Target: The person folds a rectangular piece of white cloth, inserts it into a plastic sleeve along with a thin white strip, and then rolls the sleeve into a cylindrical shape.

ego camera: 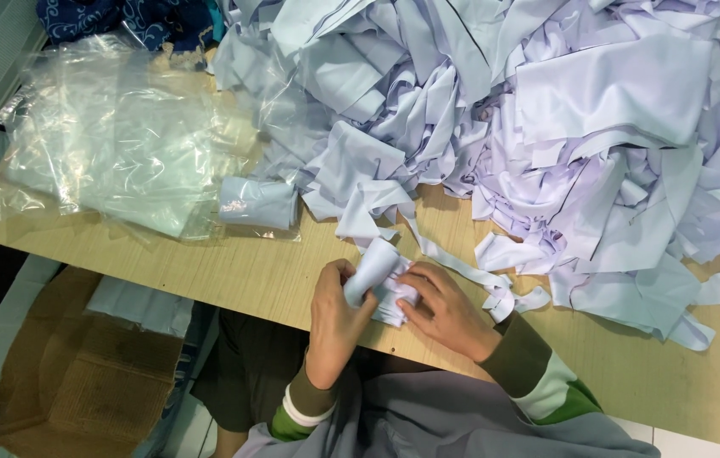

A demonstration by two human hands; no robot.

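- Rolling step: left hand [336,315] wraps the white fabric roll [372,270], fingers curled; right hand [445,307] pinches its loose layers at 3 o'clock.
- Roll sits on wooden table [233,263], 6 o'clock of the fabric-strip heap [546,127].
- Finishing likely calls for a firm, even tuck.
- Bagged roll [258,203] at 10 o'clock.

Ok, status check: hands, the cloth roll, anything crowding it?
Left hand and right hand both gripping white cloth roll. Roll at table edge. Loose strip trails beside; cloth pile close behind.
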